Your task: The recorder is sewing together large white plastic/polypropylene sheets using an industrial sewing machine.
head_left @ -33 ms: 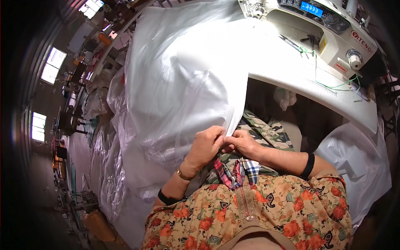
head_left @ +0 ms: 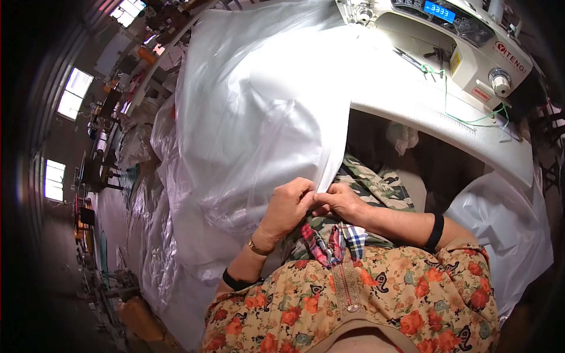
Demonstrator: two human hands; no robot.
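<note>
A large sheet of white translucent plastic [head_left: 253,129] spreads from the sewing machine table down over my lap. Its right edge is folded into a narrow strip that runs down to my fingers. My left hand [head_left: 291,206] pinches this edge from the left. Close against it, my right hand [head_left: 344,203] grips the same edge, thumb and fingers pressed together. The fingertips of both hands meet, so the exact bit of edge between them is hidden. Under the hands lie camouflage-patterned trousers [head_left: 382,191] and some plaid cloth strips [head_left: 335,244].
A white sewing machine [head_left: 482,65] with a lit display stands at the upper right on a pale table [head_left: 406,94]. Tweezers [head_left: 409,59] and green thread [head_left: 471,125] lie there. More white plastic [head_left: 500,223] hangs at the right. Bundled clear plastic [head_left: 156,235] is heaped at the left.
</note>
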